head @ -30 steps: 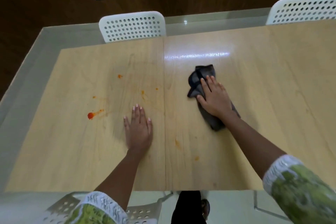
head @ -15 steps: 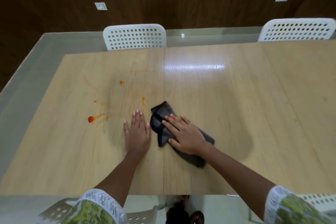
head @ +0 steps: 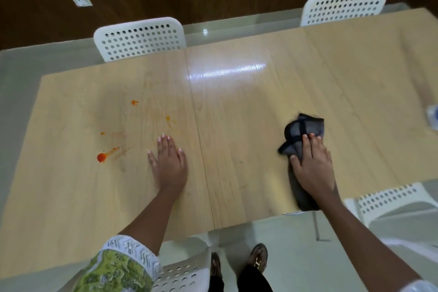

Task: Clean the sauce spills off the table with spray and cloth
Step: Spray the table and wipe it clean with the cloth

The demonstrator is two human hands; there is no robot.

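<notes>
Where sauce spots (head: 102,156) remain, wood table (head: 237,114) (glossy).

Grey cloth (head: 305,129); orange-red sauce spots (head: 102,157) — pale wood table (head: 237,114)

No legible text, label, brand, number or sign appears on any surface; the small pale wall plates (head: 81,0) are too blurred to read.

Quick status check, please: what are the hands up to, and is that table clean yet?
Left hand flat on table. Right hand presses grey cloth, right side. Red sauce spots remain, left side. Nothing in the way.
</notes>
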